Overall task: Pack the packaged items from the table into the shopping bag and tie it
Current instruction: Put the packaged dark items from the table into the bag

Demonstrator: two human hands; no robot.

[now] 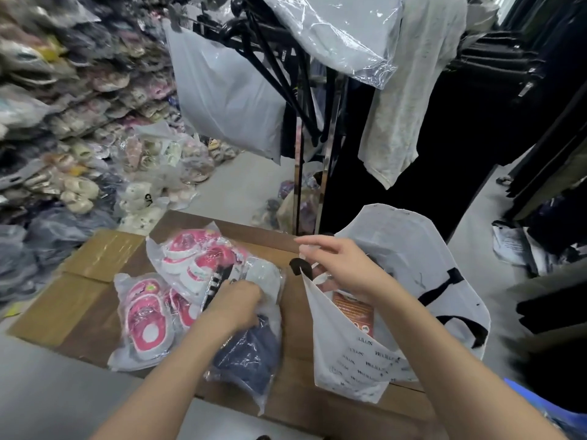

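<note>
A white printed shopping bag (349, 360) with black handles stands at the right edge of the wooden table (295, 315). My right hand (336, 265) pinches its near rim and holds the mouth open; an orange packet (355, 309) shows inside. My left hand (236, 301) is closed on a clear packet of dark navy clothing (247, 354) lying on the table. To its left lie two clear packets of pink and white sandals: one at the front left (144, 322), one further back (193, 255). A grey packaged item (265, 274) sits just beyond my left hand.
Cardboard boxes (73, 296) adjoin the table's left side. Heaps of bagged shoes (79, 138) fill the left. A clothes rack (305, 154) with hanging plastic-covered garments stands right behind the table. Dark clothing (540, 122) hangs to the right.
</note>
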